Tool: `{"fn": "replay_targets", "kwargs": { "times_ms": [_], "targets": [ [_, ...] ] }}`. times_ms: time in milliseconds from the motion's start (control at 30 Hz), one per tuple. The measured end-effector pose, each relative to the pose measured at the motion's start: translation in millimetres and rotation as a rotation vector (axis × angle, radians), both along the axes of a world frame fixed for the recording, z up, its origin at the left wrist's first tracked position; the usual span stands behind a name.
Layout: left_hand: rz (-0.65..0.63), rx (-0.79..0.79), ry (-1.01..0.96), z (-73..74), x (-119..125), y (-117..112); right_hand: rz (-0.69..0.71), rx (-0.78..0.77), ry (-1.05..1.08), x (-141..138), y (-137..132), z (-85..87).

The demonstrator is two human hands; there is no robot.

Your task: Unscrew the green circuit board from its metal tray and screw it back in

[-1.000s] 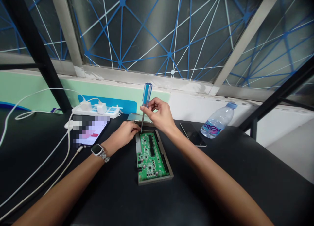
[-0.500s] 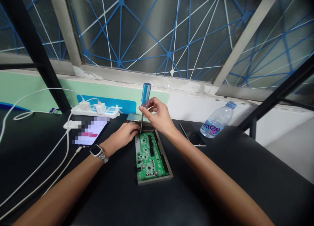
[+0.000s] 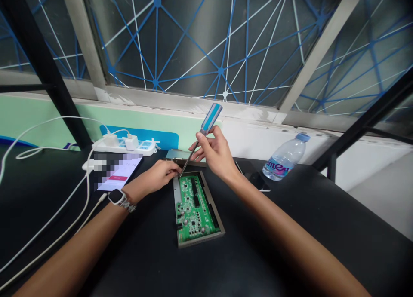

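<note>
A green circuit board [image 3: 193, 209] lies in a shallow grey metal tray [image 3: 218, 222] on the black table. My right hand [image 3: 217, 155] grips a screwdriver [image 3: 202, 133] with a clear blue handle; its shaft slants down left, tip near the board's far left corner. My left hand [image 3: 160, 175], fingers pinched together, rests at that same corner right by the tip. What its fingers hold is too small to make out. A watch [image 3: 118, 197] sits on my left wrist.
A lit phone [image 3: 116, 173] lies at left beside a white power strip [image 3: 124, 145] with chargers and white cables [image 3: 58, 228]. A dark phone [image 3: 258, 181] and a lying water bottle [image 3: 285, 157] are at right. A grey cover plate [image 3: 180, 155] sits behind the tray.
The screwdriver has tilted from upright to slanting, its handle swung to the right. The tray and both hands sit slightly further left in the view.
</note>
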State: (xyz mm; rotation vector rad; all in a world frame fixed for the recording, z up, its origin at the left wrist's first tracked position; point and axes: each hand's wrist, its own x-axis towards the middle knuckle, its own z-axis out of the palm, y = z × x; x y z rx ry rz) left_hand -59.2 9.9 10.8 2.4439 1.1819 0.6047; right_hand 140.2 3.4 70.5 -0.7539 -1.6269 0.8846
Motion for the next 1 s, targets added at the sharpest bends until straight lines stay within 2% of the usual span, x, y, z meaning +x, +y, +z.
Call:
{"fn": "replay_targets", "kwargs": {
  "times_ms": [100, 200, 333, 500, 867, 1000],
  "targets": [
    [0.013, -0.041, -0.032, 5.8, -8.6, 0.6, 0.008, -0.051, 0.040, 7.4, -5.7, -4.9],
    [0.089, -0.083, 0.009, 11.1, -21.0, 3.7, -0.005, -0.099, 0.117, 17.4, -13.4, -14.8],
    [0.214, -0.200, 0.134, 13.0, -38.3, 9.0, -0.035, -0.179, 0.216, 35.1, -26.7, -37.2],
    [0.264, -0.251, 0.210, 9.9, -50.3, 12.1, -0.081, -0.246, 0.361, 50.8, -42.6, -61.0],
    [0.282, -0.264, 0.249, 5.1, -53.5, 14.9, -0.047, -0.306, 0.419, 39.4, -53.0, -63.6],
    [0.281, -0.235, 0.237, 7.9, -45.5, 9.7, -0.052, -0.310, 0.431, 38.5, -53.7, -65.6]
  ]
}}
